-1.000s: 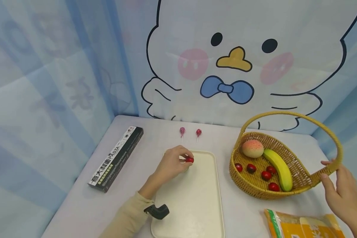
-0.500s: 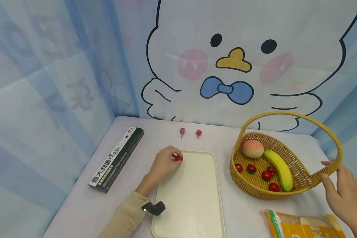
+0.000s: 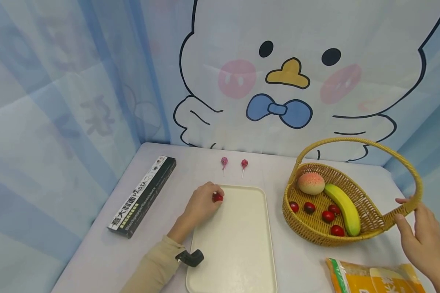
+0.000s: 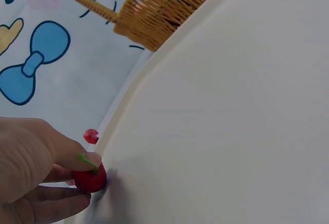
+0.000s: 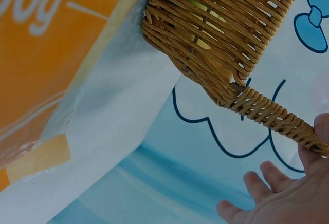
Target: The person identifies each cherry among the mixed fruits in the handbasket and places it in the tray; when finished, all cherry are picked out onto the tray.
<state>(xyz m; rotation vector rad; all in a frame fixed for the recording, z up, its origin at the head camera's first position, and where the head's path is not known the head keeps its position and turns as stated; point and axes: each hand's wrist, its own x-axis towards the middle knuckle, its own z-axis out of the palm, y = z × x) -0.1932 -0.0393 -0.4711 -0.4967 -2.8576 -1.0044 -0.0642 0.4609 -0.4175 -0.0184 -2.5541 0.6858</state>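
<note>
My left hand pinches a red cherry between thumb and fingers at the far left corner of a cream tray. A short green stem shows on this cherry in the left wrist view, where it sits low against the tray's rim. On the right, my right hand holds the handle of a wicker basket between thumb and index finger, near the handle's lower end. Its other fingers are spread in the right wrist view. Inside the basket are a peach, a banana and several cherries.
Two lollipops lie behind the tray. A dark pasta box lies slanted at the left. An orange and clear food packet is at the front right, below the basket. A printed curtain hangs behind the table.
My left hand has moved left and slightly nearer with the cherry, from over the tray's far edge to its far left corner. The right hand and basket have stayed put.
</note>
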